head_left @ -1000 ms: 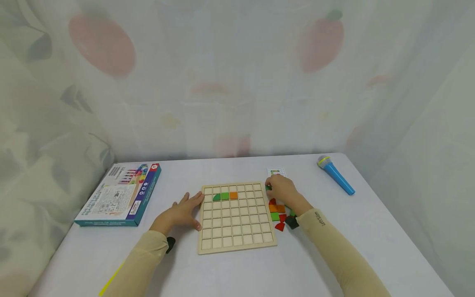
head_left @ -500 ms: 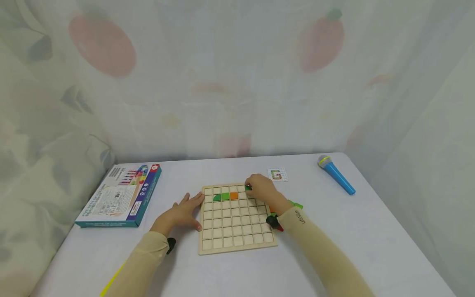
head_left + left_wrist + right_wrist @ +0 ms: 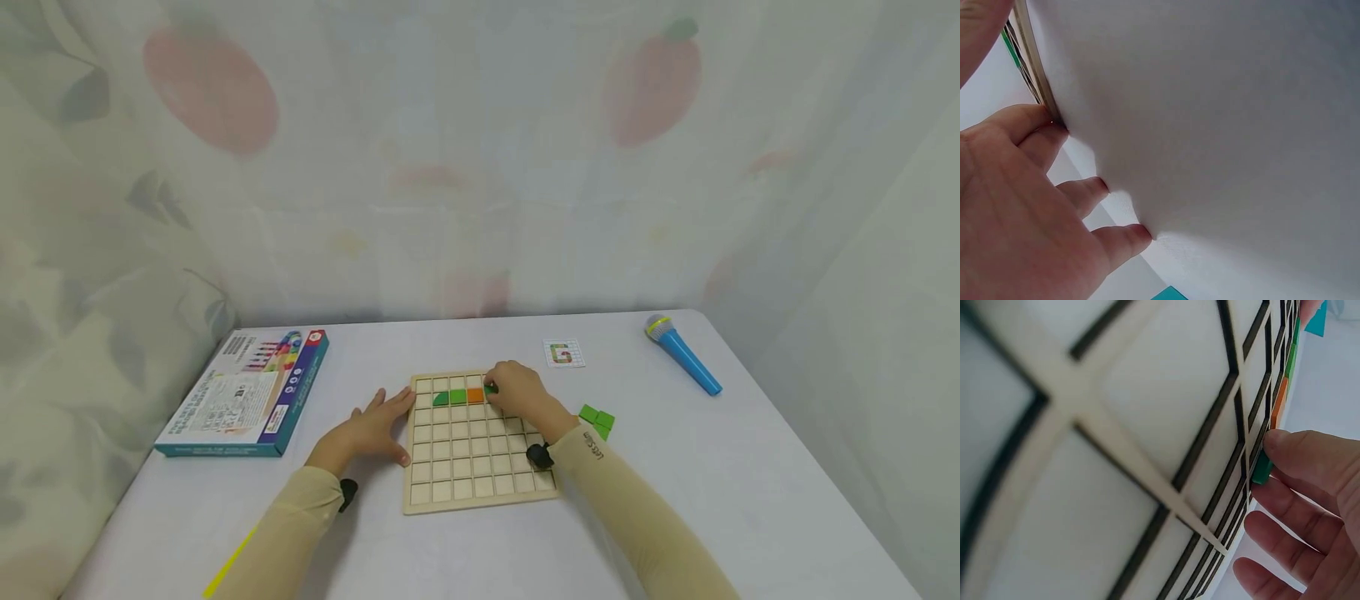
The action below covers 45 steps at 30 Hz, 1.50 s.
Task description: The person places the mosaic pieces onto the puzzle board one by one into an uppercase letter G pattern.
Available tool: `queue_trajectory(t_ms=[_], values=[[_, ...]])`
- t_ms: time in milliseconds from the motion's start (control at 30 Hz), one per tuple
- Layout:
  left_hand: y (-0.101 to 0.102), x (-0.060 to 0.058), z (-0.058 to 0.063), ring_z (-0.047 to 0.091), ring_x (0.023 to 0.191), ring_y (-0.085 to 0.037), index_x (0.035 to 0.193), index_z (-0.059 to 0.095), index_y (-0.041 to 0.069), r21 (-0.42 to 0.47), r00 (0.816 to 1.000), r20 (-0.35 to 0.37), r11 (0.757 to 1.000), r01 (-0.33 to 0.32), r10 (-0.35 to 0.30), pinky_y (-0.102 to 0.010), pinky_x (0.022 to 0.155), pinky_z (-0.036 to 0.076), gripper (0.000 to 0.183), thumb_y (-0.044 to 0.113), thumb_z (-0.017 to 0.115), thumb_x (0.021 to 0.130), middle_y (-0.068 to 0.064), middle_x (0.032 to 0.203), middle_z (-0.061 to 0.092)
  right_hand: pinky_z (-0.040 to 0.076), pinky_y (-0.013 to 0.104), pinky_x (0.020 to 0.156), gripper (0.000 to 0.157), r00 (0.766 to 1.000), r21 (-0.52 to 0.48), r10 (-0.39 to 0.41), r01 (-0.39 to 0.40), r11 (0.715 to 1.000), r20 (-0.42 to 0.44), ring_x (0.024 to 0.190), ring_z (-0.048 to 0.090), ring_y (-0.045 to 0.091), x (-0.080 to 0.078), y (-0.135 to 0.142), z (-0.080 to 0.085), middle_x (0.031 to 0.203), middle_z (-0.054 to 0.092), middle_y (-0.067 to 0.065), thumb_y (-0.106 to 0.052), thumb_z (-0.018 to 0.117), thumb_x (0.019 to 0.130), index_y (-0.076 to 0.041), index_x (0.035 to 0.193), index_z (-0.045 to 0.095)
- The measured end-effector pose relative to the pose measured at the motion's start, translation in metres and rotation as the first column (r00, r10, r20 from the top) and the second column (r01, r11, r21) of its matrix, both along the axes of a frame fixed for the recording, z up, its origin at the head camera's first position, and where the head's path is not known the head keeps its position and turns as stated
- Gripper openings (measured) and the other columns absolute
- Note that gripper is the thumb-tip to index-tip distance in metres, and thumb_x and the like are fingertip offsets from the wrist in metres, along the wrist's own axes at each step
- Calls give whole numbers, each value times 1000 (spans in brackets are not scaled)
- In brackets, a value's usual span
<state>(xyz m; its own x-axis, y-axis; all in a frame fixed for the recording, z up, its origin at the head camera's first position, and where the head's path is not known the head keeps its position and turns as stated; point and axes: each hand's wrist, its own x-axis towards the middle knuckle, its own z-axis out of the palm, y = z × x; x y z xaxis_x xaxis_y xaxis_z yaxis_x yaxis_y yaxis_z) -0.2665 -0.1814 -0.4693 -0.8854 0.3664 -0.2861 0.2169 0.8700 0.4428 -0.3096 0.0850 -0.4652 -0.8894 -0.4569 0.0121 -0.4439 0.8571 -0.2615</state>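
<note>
A wooden grid board [image 3: 459,454] lies in the middle of the table in the head view. Along its second row sit a dark green curved tile [image 3: 442,399], a light green square tile [image 3: 458,397] and an orange square tile [image 3: 476,395]. My right hand [image 3: 519,390] pinches a dark green tile [image 3: 1262,469] between thumb and fingers, just right of the orange one; its full outline is hidden. My left hand [image 3: 369,429] is spread at the board's left edge, its fingers straight, with fingertips touching the board and the cloth in the left wrist view.
Light green tiles [image 3: 597,418] lie right of the board, partly behind the right forearm. Behind them is a small pattern card [image 3: 563,353]. A blue toy microphone [image 3: 684,356] lies at far right, a flat box [image 3: 243,393] at far left.
My right hand has brought the dark green tile from beside the card leftward over the board to the spot next to the orange tile. The left hand stays in place.
</note>
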Motion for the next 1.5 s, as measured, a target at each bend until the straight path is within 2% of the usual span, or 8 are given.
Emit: queue_trajectory(t_ms=[200,333,633,867,1067,1300,1500], values=[[2,0,2,1,137,-44,147,25,12,-9,1000,-2,1000,1,-1,-74,96,5,110,33,85,57,-7,154,17,48,26,66,15,1000,-19,0,1,1000,25,80,53,12,1,1,1,88,62,-1,-19,67,84,-14,97,71],[3,0,3,1,138,-43,147,25,12,-9,1000,-2,1000,-2,2,-74,97,5,110,32,85,57,-7,153,17,48,26,66,14,1000,-12,-4,5,1000,12,80,53,12,0,3,1,88,62,-2,-20,68,84,-15,96,71],[4,-1,-1,1,138,-43,147,25,13,-8,1000,-1,1000,1,-1,-74,96,5,111,33,85,56,-6,154,17,47,27,64,12,1000,2,-17,17,1000,14,79,52,12,1,4,1,87,61,-4,-22,68,83,-16,93,71],[4,-1,-1,1,137,-44,147,25,12,-10,1000,-1,1000,7,-7,-74,96,5,111,33,85,56,-7,154,16,48,26,65,25,999,36,-31,30,999,21,82,55,12,4,6,3,94,63,-2,-24,68,84,-14,107,69],[4,-1,-1,1,137,-44,147,24,11,-9,1000,-1,1000,13,-13,-74,96,5,111,33,85,57,-7,154,16,51,29,72,33,999,11,-38,37,999,24,90,59,16,8,11,6,101,63,2,-23,68,84,-11,114,66],[4,-2,-2,2,137,-45,147,25,12,-23,1000,-2,1000,11,-11,-74,96,6,111,35,85,56,-7,154,16,52,30,72,29,999,-46,-36,36,998,-9,91,59,18,14,30,10,100,63,4,-20,68,84,-9,111,66],[1,-1,0,2,136,-46,147,25,10,-25,1000,-8,1000,13,-13,-75,95,7,111,34,85,56,-9,153,16,52,32,74,28,996,-64,-80,78,995,-26,92,59,18,16,58,8,100,64,2,-19,69,82,-10,109,68]])
